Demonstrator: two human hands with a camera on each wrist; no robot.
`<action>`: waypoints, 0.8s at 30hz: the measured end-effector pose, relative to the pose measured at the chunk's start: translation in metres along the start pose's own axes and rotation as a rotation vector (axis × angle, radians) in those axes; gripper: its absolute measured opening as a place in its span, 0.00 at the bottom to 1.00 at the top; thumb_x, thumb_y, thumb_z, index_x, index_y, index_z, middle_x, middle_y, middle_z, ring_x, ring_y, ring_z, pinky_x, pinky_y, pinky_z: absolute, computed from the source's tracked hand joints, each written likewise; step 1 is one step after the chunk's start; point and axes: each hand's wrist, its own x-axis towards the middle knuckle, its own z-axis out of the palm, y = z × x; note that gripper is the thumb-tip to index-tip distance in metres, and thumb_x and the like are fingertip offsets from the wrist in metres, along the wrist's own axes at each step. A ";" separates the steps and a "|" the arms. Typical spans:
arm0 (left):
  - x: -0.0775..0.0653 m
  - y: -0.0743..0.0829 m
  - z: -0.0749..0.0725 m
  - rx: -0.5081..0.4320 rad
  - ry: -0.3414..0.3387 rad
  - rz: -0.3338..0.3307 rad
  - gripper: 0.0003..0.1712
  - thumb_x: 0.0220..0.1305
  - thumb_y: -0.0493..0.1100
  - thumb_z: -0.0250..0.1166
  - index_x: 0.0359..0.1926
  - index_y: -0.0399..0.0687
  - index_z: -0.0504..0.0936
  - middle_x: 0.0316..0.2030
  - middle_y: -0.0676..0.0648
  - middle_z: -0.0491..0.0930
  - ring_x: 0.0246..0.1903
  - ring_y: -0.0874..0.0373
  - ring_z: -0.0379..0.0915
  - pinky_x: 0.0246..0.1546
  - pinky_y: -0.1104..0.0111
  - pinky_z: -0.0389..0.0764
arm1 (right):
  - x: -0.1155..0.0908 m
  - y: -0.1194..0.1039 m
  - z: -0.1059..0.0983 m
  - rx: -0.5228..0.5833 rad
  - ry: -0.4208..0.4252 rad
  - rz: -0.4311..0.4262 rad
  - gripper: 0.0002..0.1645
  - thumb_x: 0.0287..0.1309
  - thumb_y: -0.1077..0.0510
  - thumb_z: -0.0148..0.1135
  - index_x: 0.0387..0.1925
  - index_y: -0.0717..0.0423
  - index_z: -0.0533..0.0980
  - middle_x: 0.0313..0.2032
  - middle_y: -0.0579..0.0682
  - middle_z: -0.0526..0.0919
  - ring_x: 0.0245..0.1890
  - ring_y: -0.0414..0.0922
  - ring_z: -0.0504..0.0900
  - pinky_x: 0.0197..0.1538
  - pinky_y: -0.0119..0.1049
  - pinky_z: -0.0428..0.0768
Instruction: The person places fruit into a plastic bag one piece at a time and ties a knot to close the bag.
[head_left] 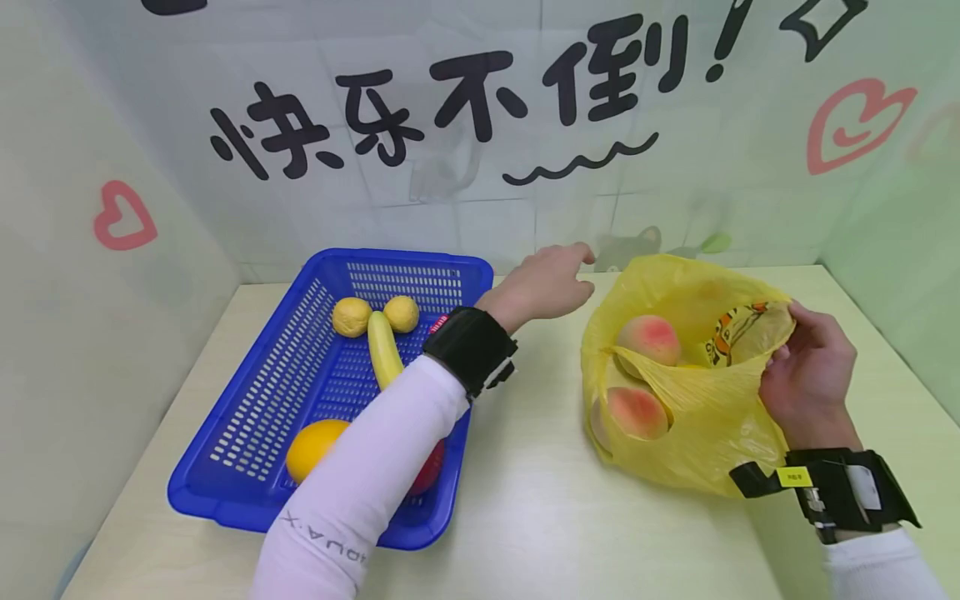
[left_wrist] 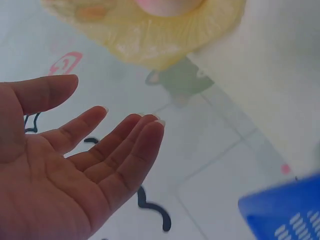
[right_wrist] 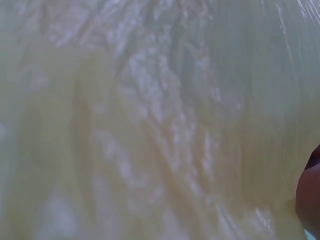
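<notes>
Head view recorded a yellow plastic bag [head_left: 697,425] standing on the counter [head_left: 525,517] toward its right edge, mouth gaping. Two peaches were noted: the rear peach [head_left: 649,339] inside the mouth, the front peach [head_left: 637,413] showing lower down at the bag's left side. The right hand [head_left: 813,375] gripped the right side of the bag's rim; its exact finger placement could not be determined. The left hand [head_left: 546,279] was found near the counter's back edge, between bag and basket, thumb and fingers apart and gripping nothing. The two hands were well apart.

A blue basket [head_left: 238,408] occupied the counter's left portion, extending toward the back edge. Contents observed: two round yellow fruits [head_left: 351,317], a banana [head_left: 383,346] close to both, an orange-coloured fruit [head_left: 313,448] near the front, and a red item [head_left: 429,472] partly hidden by the left sleeve [head_left: 360,483].
</notes>
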 end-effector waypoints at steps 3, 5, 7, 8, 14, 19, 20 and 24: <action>-0.014 -0.007 -0.013 0.005 0.032 -0.007 0.27 0.72 0.43 0.50 0.70 0.47 0.65 0.69 0.46 0.69 0.62 0.54 0.68 0.62 0.60 0.71 | 0.000 -0.001 0.001 0.007 -0.010 0.003 0.26 0.77 0.55 0.35 0.35 0.67 0.76 0.28 0.57 0.77 0.19 0.49 0.71 0.21 0.36 0.72; -0.023 -0.014 -0.020 0.017 0.051 -0.017 0.27 0.72 0.43 0.51 0.70 0.47 0.66 0.68 0.46 0.69 0.62 0.53 0.67 0.62 0.59 0.71 | 0.000 -0.001 0.001 0.011 -0.012 0.007 0.26 0.77 0.55 0.35 0.35 0.67 0.76 0.28 0.57 0.77 0.19 0.49 0.71 0.22 0.36 0.73; -0.032 -0.022 -0.025 0.033 0.065 -0.036 0.27 0.71 0.42 0.51 0.70 0.47 0.66 0.68 0.45 0.69 0.64 0.53 0.66 0.62 0.58 0.71 | 0.000 -0.001 0.001 0.020 -0.014 0.012 0.26 0.77 0.55 0.35 0.35 0.67 0.76 0.28 0.57 0.77 0.19 0.50 0.71 0.22 0.37 0.73; -0.036 -0.026 -0.028 0.040 0.068 -0.049 0.27 0.71 0.43 0.51 0.70 0.48 0.66 0.68 0.44 0.68 0.64 0.52 0.65 0.63 0.58 0.71 | 0.000 -0.001 0.001 0.025 -0.017 0.015 0.26 0.77 0.55 0.35 0.35 0.68 0.76 0.28 0.57 0.76 0.20 0.50 0.72 0.22 0.37 0.73; -0.059 -0.055 -0.039 0.036 0.094 -0.146 0.28 0.69 0.43 0.53 0.70 0.48 0.66 0.66 0.41 0.66 0.58 0.48 0.67 0.59 0.54 0.74 | 0.000 0.000 0.001 0.038 -0.041 0.015 0.27 0.77 0.55 0.33 0.35 0.69 0.75 0.29 0.58 0.77 0.21 0.50 0.73 0.23 0.37 0.74; -0.069 -0.083 -0.046 0.027 0.107 -0.196 0.30 0.66 0.42 0.54 0.69 0.45 0.66 0.64 0.38 0.67 0.57 0.45 0.64 0.58 0.50 0.73 | -0.001 0.000 0.001 -0.002 -0.051 0.001 0.27 0.77 0.56 0.32 0.35 0.69 0.74 0.28 0.58 0.77 0.20 0.49 0.73 0.22 0.36 0.74; -0.071 -0.088 -0.048 0.030 0.107 -0.202 0.30 0.66 0.42 0.55 0.69 0.44 0.67 0.64 0.37 0.67 0.58 0.44 0.64 0.59 0.49 0.72 | -0.001 0.001 0.001 -0.012 -0.052 -0.005 0.27 0.77 0.56 0.31 0.35 0.68 0.74 0.28 0.57 0.77 0.20 0.49 0.74 0.22 0.36 0.74; -0.081 -0.107 -0.052 0.034 0.079 -0.244 0.31 0.65 0.42 0.56 0.69 0.42 0.66 0.66 0.37 0.67 0.61 0.42 0.62 0.63 0.47 0.70 | -0.001 0.001 0.001 -0.018 -0.066 -0.024 0.28 0.78 0.56 0.30 0.34 0.69 0.73 0.28 0.58 0.77 0.21 0.50 0.76 0.22 0.35 0.74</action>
